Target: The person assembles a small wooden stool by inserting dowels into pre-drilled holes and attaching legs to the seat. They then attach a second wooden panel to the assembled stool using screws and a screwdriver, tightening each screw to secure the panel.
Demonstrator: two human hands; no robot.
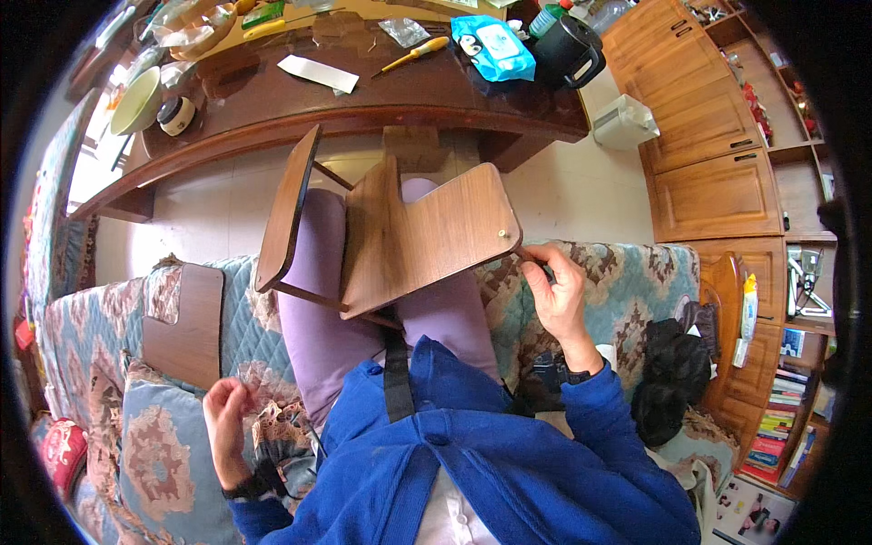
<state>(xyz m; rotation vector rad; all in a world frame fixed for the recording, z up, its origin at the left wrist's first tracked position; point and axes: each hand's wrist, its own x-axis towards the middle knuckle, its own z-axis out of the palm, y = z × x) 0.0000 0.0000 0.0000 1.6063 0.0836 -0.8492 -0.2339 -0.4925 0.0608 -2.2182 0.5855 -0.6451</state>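
Note:
A partly joined wood-grain panel frame [374, 241] rests across my lap, with an upright side panel on its left, a middle board and a right panel [463, 218]. Brown rods [309, 295] run between the left panel and the middle. A small brass-coloured screw head [502, 234] shows near the right panel's corner. Just below that corner, my right hand [556, 295] pinches the end of a brown rod [525, 254]. My left hand [227, 427] hovers over the sofa at lower left, fingers curled together; anything between them is too small to make out.
Another wood-grain board [193, 327] lies on the flowered sofa [590, 272] to my left. Ahead stands a dark wooden table [245, 95] bearing a yellow-handled screwdriver [413, 56], blue wipes pack [495, 50], black kettle [572, 53] and green bowl [138, 100]. A white bin [625, 123] stands right.

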